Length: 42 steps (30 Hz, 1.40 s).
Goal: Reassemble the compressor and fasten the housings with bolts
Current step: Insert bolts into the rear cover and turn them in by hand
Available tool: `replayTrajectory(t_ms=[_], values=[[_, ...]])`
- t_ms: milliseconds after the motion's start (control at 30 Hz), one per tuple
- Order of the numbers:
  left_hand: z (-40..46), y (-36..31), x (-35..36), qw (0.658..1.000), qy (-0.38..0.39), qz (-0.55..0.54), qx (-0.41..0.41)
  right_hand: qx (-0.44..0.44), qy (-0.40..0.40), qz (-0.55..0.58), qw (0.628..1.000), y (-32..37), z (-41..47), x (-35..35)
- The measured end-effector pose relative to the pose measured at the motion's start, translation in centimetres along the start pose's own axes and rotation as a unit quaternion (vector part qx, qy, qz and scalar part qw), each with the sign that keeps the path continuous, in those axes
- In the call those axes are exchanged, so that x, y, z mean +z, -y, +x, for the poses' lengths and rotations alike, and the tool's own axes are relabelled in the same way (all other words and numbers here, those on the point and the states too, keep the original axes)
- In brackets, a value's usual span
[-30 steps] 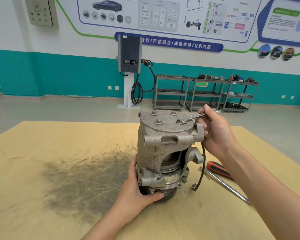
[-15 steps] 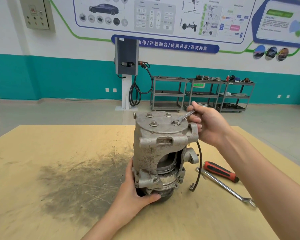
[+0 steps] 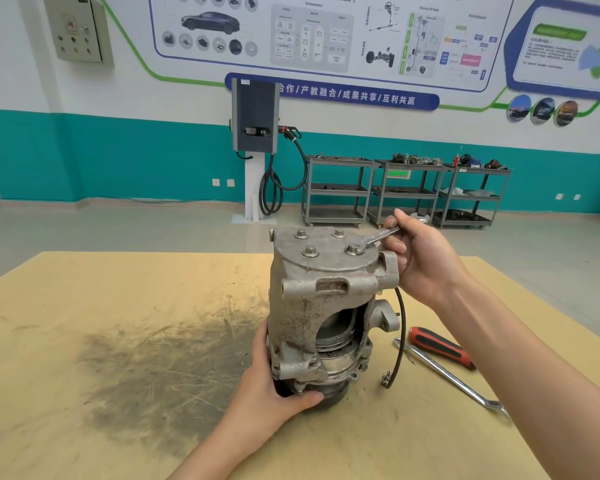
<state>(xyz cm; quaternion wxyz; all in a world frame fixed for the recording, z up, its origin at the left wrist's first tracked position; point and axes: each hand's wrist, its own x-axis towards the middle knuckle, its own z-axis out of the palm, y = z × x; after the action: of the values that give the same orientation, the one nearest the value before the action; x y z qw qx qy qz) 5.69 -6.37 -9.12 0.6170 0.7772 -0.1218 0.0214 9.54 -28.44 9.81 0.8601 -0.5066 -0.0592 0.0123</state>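
Note:
A grey metal compressor [image 3: 312,306] stands upright on the yellow table [image 3: 118,306]. Several bolts sit in its top cover; the front right bolt [image 3: 352,250] has the ring end of a small wrench [image 3: 378,237] on it. My right hand [image 3: 420,258] grips the wrench's handle just right of the cover. My left hand [image 3: 274,386] holds the compressor's base at its lower left, thumb across the black pulley. A black wire [image 3: 397,341] hangs down the compressor's right side.
A red-handled screwdriver [image 3: 440,348] and a long silver wrench [image 3: 454,379] lie on the table to the right of the compressor. A dark smudge [image 3: 160,368] covers the table's left middle. Grey shelf carts [image 3: 402,192] and a charging post [image 3: 255,150] stand by the far wall.
The wrench handle swung a little between the frames while staying on the front right bolt. My left hand has stayed on the base.

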Motion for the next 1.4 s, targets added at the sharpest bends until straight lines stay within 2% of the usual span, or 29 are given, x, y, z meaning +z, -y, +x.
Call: replayTrajectory(t_ms=[567,667,767,833,900,967,1033,1100,1167,1200,1267,1400], values=[[-0.3,-0.9,-0.1,1.000,0.004,-0.001,0.000,-0.023,0.012,0.014,1.000,1.0,0.1,0.6],[-0.3,-0.9,-0.1,1.000,0.006,-0.002,0.002,-0.066,-0.013,0.042,0.997,2.1,0.1,0.6],[-0.2,-0.7,-0.1,1.000,0.004,-0.003,0.001,-0.192,-0.085,0.012,0.978,2.5,-0.8,-1.3],[-0.2,-0.4,-0.1,1.000,0.003,0.003,0.004,-0.290,-0.140,-0.112,0.940,1.6,-2.4,-3.8],[-0.1,-0.2,0.0,1.000,0.002,0.012,0.005,-0.345,-0.148,-0.311,0.873,-0.3,-4.2,-6.9],[-0.1,-0.1,0.0,1.000,0.001,0.016,0.002,-0.333,-0.096,-0.490,0.800,-2.8,-6.0,-10.3],[-0.1,-0.2,0.0,1.000,0.002,0.015,-0.001,-0.304,-0.030,-0.602,0.738,-5.0,-8.1,-12.5],[-0.1,-0.3,0.0,1.000,0.001,0.018,-0.001,-0.342,0.030,-0.697,0.629,-6.6,-9.5,-13.8],[-0.2,-0.4,-0.1,1.000,-0.002,0.021,-0.002,-0.389,0.074,-0.757,0.520,-7.3,-10.2,-14.1],[-0.2,-0.4,-0.1,1.000,-0.003,0.021,-0.003,-0.396,0.090,-0.774,0.486,-7.4,-10.4,-14.0],[-0.2,-0.3,-0.1,1.000,-0.004,0.020,-0.003,-0.407,0.111,-0.794,0.437,-7.5,-10.6,-13.6],[-0.1,0.1,-0.1,1.000,-0.005,0.023,-0.004,-0.410,0.152,-0.821,0.369,-7.7,-10.3,-13.3]])
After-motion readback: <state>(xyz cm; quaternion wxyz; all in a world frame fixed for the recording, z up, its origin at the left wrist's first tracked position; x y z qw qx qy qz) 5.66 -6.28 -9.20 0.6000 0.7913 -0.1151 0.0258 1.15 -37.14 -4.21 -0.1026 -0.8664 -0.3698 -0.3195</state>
